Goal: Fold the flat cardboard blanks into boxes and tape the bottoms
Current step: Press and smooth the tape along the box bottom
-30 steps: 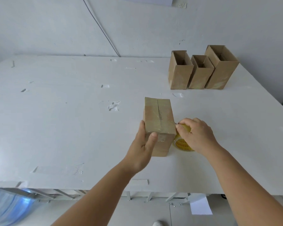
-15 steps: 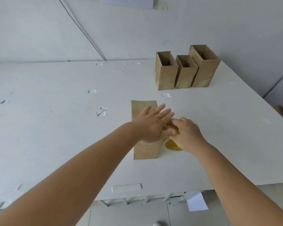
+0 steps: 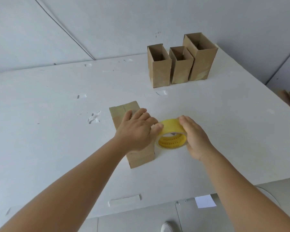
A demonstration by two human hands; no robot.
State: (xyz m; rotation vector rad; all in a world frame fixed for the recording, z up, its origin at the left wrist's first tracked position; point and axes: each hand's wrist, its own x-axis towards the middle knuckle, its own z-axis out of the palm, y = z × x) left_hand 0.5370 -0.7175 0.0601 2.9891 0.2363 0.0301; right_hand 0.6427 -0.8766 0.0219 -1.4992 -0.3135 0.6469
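Cardboard box (image 3: 137, 158) lying on white table (image 3: 40, 131), pressed under flat-fingered left hand (image 3: 137, 129), yellow tape roll (image 3: 172, 136) just right of box — gripped by right hand (image 3: 195, 136), left thumb touching roll, three open boxes (image 3: 181, 64) stood well behind.

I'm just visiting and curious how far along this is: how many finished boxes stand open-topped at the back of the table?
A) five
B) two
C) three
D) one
C: three open-topped boxes stand side by side at the far right of the table, while a fourth box lies under the left hand beside the yellow tape roll.
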